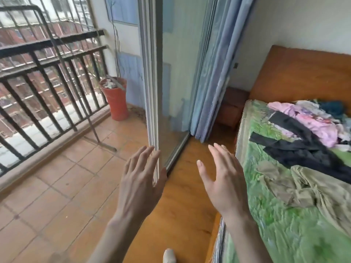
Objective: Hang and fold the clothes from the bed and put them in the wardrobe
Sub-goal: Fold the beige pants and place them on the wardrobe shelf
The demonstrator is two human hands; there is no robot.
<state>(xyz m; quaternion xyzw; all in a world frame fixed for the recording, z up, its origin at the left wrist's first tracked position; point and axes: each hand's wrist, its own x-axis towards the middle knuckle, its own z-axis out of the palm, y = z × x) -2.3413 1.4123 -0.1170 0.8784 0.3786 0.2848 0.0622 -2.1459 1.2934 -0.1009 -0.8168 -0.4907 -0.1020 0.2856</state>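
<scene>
Both my hands are raised in front of me with fingers straight and spread, holding nothing. My left hand (139,179) is in front of the sliding glass door's edge. My right hand (222,179) hovers over the floor just left of the bed (281,234), which has a green cover. Clothes lie on the bed at the right: an olive garment (311,190) nearest, a black garment (298,147) behind it, and a heap of pink and other clothes (311,120) at the far end. No wardrobe is in view.
A sliding glass door (171,82) with a blue curtain (214,76) stands ahead. The tiled balcony at left has a black railing (47,76), a drying rack leg (100,143) and a red pot (115,99). A brown nightstand (231,109) sits beside the wooden headboard (303,74).
</scene>
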